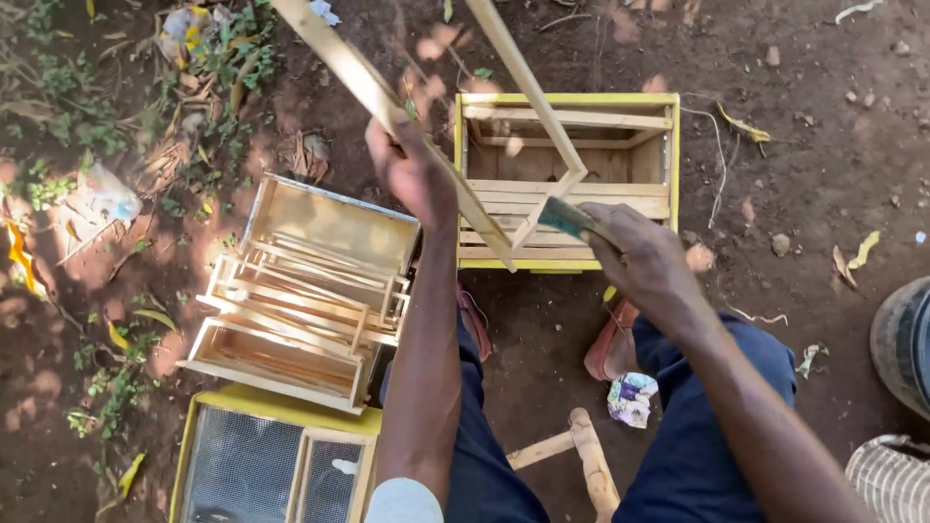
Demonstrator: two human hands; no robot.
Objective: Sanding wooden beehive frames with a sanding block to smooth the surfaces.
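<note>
My left hand [412, 169] grips one long side bar of a pale wooden frame [387, 102], held up over a yellow-edged wooden box [566, 100] on the ground. My right hand [639, 254] is closed on a small dark green tool [567, 217], whose tip touches the frame's lower corner. Several loose wooden frames lie inside the box below. The upper part of the held frame runs out of view at the top.
A stack of wooden frames and a shallow box [300, 300] lies to the left. A yellow-rimmed mesh screen [247, 470] sits at bottom left. A wooden stool leg [591, 465] shows between my knees, a tyre [906, 339] at right. Bare soil, leaves and litter surround everything.
</note>
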